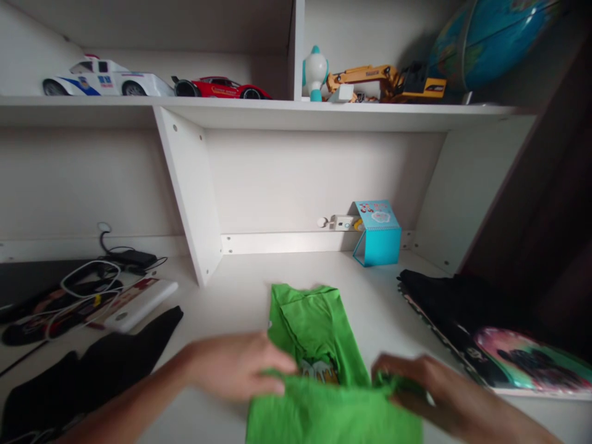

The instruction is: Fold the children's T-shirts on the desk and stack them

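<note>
Fingers of both hands pinch the near part of a green shirt (pixel 309 314): the left hand (pixel 231 364) has one end of a raised edge between thumb and fingers, and the right hand (pixel 430 382) grips a bunched bit at the other end. Blur hides how each fingertip sits, yet on both sides they close on cloth rather than spread. Holding the ends apart seems to keep the edge between them taut, so that it does not sag.

Just beyond the fingers, the far part of the shirt lies on a white desk (pixel 240 271), which probably bears its weight there. Black cloth (pixel 115 351) rests left of the left fingers and dark folded clothes (pixel 439 302) lie past the right ones, so neither is under the shirt. A blue desk calendar (pixel 382 246) stands well beyond the right fingers, propped on its own spread base.

The shirt is bright green and looks soft, creased at its far end. A white and brown print peeks out between the hands, partly covered by the raised edge.
</note>
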Demonstrator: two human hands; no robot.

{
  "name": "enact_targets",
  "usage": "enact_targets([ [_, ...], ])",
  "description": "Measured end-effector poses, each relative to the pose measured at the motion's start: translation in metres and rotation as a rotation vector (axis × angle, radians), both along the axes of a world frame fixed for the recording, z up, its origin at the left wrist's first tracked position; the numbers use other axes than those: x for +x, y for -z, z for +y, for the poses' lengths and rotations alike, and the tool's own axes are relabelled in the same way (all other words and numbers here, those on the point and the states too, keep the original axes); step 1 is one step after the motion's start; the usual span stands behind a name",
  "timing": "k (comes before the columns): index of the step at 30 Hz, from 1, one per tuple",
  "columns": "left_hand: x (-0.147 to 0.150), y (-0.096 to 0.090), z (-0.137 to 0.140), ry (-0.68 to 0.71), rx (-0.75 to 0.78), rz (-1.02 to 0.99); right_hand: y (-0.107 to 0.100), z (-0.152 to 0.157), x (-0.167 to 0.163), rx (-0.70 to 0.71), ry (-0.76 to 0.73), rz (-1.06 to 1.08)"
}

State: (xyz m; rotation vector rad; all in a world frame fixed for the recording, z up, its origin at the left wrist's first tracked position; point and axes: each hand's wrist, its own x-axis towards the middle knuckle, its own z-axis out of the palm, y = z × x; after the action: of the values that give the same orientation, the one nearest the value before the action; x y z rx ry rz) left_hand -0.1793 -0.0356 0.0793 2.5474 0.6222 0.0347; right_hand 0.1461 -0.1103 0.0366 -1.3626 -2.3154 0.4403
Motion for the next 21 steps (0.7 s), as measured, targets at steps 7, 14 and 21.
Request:
enact_targets([
  [7, 0.057, 0.030, 0.180, -0.314, -0.196, -0.011, 0.015, 0.174, 0.001, -0.140, 0.163, -0.096],
  [14, 0.040, 0.067, 0.210, -0.347, -0.141, -0.017, 0.052, 0.216, 0.008, -0.157, 0.209, -0.159],
  [21, 0.042, 0.095, 0.197, -0.441, 0.125, -0.003, 0.070, 0.212, -0.002, -0.149, 0.317, -0.233],
])
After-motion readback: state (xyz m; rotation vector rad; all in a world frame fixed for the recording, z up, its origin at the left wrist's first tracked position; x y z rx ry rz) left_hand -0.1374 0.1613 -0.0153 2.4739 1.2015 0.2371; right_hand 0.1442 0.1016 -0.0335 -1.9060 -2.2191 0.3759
